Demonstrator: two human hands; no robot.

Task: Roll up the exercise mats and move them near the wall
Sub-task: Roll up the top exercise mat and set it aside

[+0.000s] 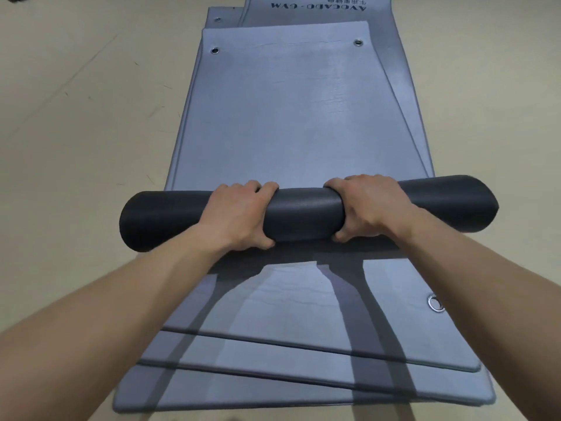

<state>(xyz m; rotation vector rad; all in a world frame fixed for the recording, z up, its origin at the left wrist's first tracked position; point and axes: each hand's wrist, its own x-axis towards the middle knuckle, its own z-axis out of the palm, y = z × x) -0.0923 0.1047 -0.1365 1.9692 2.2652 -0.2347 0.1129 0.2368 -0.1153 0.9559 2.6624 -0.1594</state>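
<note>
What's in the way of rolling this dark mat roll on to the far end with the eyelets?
Nothing visible. Both hands, left and right, have a grip on the dark grey rolled part of the mat. The flat light grey stretch of that mat ahead is bare up to its two metal eyelets.

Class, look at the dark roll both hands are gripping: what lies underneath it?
The roll rests on a stack of flat grey mats; at least three edges show nearest the camera. The strip directly beneath the roll is hidden by it, the hands and their shadow.
</note>
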